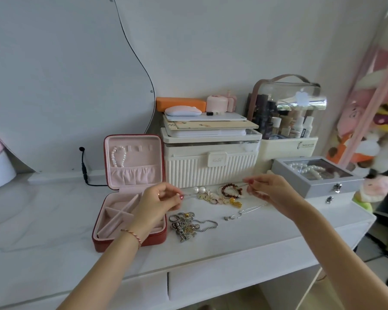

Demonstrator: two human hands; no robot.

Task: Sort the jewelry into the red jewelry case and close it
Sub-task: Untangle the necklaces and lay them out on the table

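1. Presently, I observe the red jewelry case (130, 229) open on the white dresser top (255, 238), lid upright, with a pearl strand (118, 156) already hung inside the lid.
2. Left hand (159, 201): fingers curled, thumb and forefinger pinching one end of a thin pearl-tipped necklace (199, 190). It hovers over the case's right rear corner.
3. Right hand (264, 187): fingertips pinched on the other end of the same piece, well to the right of the case. The strand itself is too fine and blurred to trace fully.
4. Key relation: the held piece runs roughly left to right, parallel to the dresser's front edge. Its left end is at the case; its right end is well apart. The left hand is the nearer one.
5. Judgement: stowing it calls for the right hand to travel leftward toward the case, gathering the length.
6. Unsorted, right of the case: a silver chain cluster (188, 224) just beside it, a thin silver chain (242, 212), a red bead bracelet (231, 190) and gold-toned pieces (220, 199).
7. Task is at an early stage; closing is not yet due.
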